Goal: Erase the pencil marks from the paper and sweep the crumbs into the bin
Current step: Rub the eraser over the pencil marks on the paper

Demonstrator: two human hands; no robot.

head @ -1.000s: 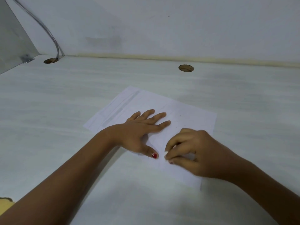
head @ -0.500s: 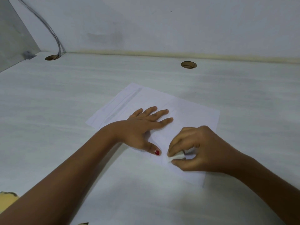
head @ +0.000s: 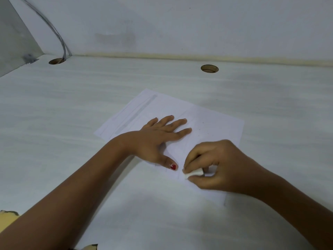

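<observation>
A white sheet of paper [head: 212,120] lies at an angle on the pale desk, with faint pencil lines on it and a grey band along its left side. My left hand [head: 160,138] rests flat on the sheet, fingers spread and straight, thumb pointing toward me. My right hand [head: 216,165] pinches a small white eraser [head: 193,173] between thumb and fingers, its tip against the paper's near edge, just right of my left thumb. A few dark specks lie on the paper near its right part. No bin is in view.
The desk [head: 72,114] meets a white wall at the back. Two round cable holes sit near the wall, one hole [head: 209,68] at centre right and another hole [head: 56,61] at left with a grey cable [head: 54,31] rising from it. A grey panel [head: 12,37] stands at left.
My right hand with the eraser has slid slightly toward me along the paper's near edge. My left hand stays flat on the sheet.
</observation>
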